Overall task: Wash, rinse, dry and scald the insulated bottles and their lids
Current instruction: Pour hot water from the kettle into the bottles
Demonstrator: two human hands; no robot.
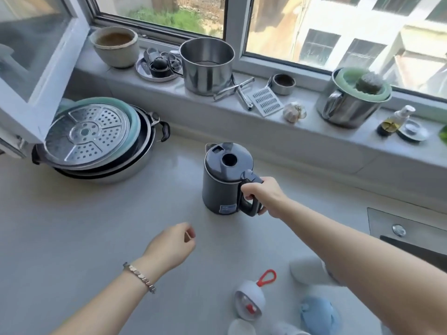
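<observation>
Lids for the insulated bottles lie at the near edge of the grey surface (96,226), below and between the two arms. Observed: one white domed lid (248,302) with a red loop (267,278), lying on its side. One pale blue lid (320,315) is just to its right. A white rounded piece (308,269) is partly hidden behind the right forearm, and what it is cannot be told. None of these is touched by either hand.

Right hand (263,194): stretched forward, fingers wrapped round the handle of a dark electric kettle (225,180). The kettle is upright with its lid closed, well beyond the bottle lids. Whether its base rests on the surface cannot be told.

Left hand (171,245): hovering over the surface, near the kettle's left side, fingers loosely curled and holding nothing. It is slightly blurred. A bracelet (139,276) sits on that wrist. The white domed lid is near this forearm, on its right.

Elsewhere: a stack of pans topped by a perforated steamer plate (89,136) stands at the far left. The windowsill (169,93) carries a ceramic bowl (115,45), a steel pot (208,66), a small grater (266,101), a garlic bulb (294,112) and a steel jug (350,107). A hob knob (399,229) shows at the right.
</observation>
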